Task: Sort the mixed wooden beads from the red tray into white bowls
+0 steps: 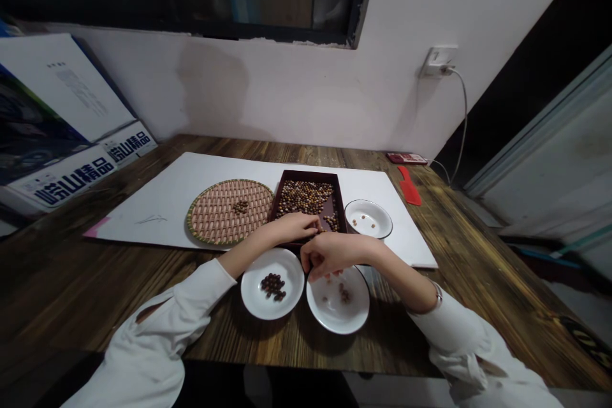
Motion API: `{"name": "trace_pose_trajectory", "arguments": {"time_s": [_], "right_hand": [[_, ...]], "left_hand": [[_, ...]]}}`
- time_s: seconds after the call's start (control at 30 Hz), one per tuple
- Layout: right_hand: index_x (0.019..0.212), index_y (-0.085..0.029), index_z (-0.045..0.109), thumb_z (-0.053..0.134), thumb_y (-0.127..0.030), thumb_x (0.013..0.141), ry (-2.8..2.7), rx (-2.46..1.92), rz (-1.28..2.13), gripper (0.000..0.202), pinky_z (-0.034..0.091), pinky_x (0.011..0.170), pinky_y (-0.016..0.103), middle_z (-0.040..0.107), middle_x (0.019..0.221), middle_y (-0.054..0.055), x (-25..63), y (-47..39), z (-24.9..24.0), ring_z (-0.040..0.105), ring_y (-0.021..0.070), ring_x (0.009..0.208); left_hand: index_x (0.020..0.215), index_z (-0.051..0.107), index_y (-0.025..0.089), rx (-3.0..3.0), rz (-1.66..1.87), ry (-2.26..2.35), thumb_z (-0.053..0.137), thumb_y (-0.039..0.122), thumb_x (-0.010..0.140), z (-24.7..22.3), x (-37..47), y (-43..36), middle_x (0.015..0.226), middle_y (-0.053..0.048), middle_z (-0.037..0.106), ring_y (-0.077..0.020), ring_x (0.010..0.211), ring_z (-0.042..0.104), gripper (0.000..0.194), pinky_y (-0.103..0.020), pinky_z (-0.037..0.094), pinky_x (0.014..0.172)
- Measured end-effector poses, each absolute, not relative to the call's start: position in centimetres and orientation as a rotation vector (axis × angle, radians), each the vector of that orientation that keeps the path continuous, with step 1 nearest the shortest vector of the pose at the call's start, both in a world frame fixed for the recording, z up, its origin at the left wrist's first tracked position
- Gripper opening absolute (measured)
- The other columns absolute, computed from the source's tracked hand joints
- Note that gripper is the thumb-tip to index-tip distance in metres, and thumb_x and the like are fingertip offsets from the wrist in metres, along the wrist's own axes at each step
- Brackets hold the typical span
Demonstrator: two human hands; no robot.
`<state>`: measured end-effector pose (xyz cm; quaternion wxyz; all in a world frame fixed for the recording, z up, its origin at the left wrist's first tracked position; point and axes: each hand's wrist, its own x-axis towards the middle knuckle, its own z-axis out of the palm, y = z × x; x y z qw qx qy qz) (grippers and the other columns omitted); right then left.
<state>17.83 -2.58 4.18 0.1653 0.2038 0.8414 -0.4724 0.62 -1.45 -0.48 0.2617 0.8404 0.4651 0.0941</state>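
A dark red box [340, 194] holds many brown and tan beads. My left hand [299, 226] reaches over its near edge, fingers bent down at the beads; whether they hold one is hidden. My right hand [325, 255] is over the rim of the near right white bowl [337, 322], its fingers curled together, what they hold too small to make out. Pale beads lie in that bowl. Dark beads lie in the near left white bowl [268, 261]. A third white bowl [370, 209], right of the box, has a few light brown beads.
A round woven tray [220, 210] with some beads lies left of the box on a white board [167, 185]. A red scraper [409, 188] and a phone [406, 158] are at the right. Printed boxes [71, 153] stand at the left, by the wall.
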Motion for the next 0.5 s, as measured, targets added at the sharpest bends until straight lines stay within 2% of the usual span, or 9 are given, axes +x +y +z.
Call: {"name": "trace_pose_trajectory", "arguments": {"time_s": [0.17, 0.27, 0.4, 0.5], "right_hand": [[0.092, -0.016, 0.059, 0.066, -0.03, 0.078, 2.386, 0.586, -1.349, 0.021, 0.043, 0.045, 0.018, 0.059, 0.066, -0.003, 17.8, -2.7, 4.5, 0.057, 0.0092, 0.054], [0.092, -0.016, 0.059, 0.066, -0.03, 0.078, 2.382, 0.597, -1.344, 0.02, 0.043, 0.045, 0.018, 0.059, 0.065, -0.003, 17.8, -2.7, 4.5, 0.055, 0.0089, 0.052], [0.093, -0.016, 0.059, 0.066, -0.03, 0.079, 2.392, 0.605, -1.328, 0.022, 0.042, 0.045, 0.018, 0.058, 0.064, -0.003, 17.8, -2.7, 4.5, 0.055, 0.0086, 0.051], [0.092, -0.016, 0.059, 0.066, -0.031, 0.079, 2.399, 0.598, -1.345, 0.022, 0.041, 0.044, 0.017, 0.058, 0.064, -0.003, 17.9, -2.7, 4.4, 0.054, 0.0082, 0.051]], "left_hand": [[0.104, 0.061, 0.02, 2.275, 0.247, 1.264, 0.048, 0.029, 0.09, -0.5, 0.5, -1.5, 0.104, -0.003, 0.07, -0.0188, 0.093, 0.063, 0.022, -0.027, 0.045, 0.079], [0.115, 0.056, 0.021, 2.261, 0.269, 1.278, 0.051, 0.027, 0.087, -0.7, 0.4, -1.4, 0.107, -0.004, 0.067, -0.0191, 0.095, 0.062, 0.029, -0.028, 0.046, 0.082], [0.128, 0.047, 0.018, 2.281, 0.344, 1.339, 0.056, 0.025, 0.083, -1.7, 0.2, -1.0, 0.126, -0.01, 0.056, -0.0224, 0.109, 0.057, 0.046, -0.033, 0.045, 0.094], [0.126, 0.048, 0.014, 2.305, 0.346, 1.378, 0.053, 0.025, 0.086, -2.1, 0.1, -0.7, 0.127, -0.013, 0.051, -0.0245, 0.114, 0.054, 0.042, -0.037, 0.043, 0.098]]}}
